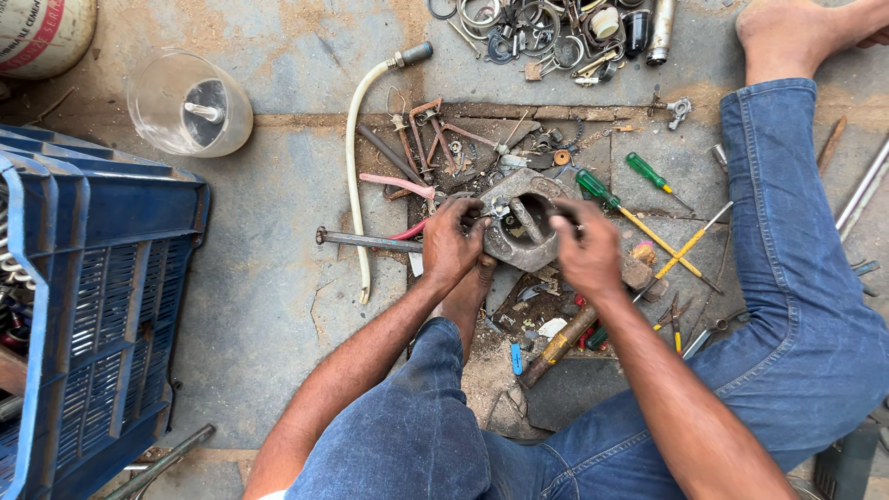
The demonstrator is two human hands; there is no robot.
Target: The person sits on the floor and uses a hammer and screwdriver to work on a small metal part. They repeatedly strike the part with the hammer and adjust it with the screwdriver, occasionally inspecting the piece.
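Beneath you spreads a stained concrete floor, and you sit on it in blue jeans, legs spread, one bare foot stretched out at the top right. To your left stands a blue plastic crate with slotted walls. Above it lies a clear plastic jar tipped on its side, and a white sack shows in the top-left corner.

A long white hose with a dark end fitting curves down the floor left of your work. At the top, a heap of metal rings and small fittings lies well apart from your hands.

Between your legs sits the grey metal casting, a rounded housing with an open hollow in its middle, resting on the floor amid rusty scrap. Your left hand grips its left edge, fingers curled tight against the metal. Your right hand clasps the right edge, fingers bent over the rim and closed on it.

Just left of your left hand, a steel rod lies flat. Two green-handled screwdrivers lie right of the casting, with yellow-shafted ones crossed beside them. A wooden-handled tool rests under your right forearm, near a small blue piece.
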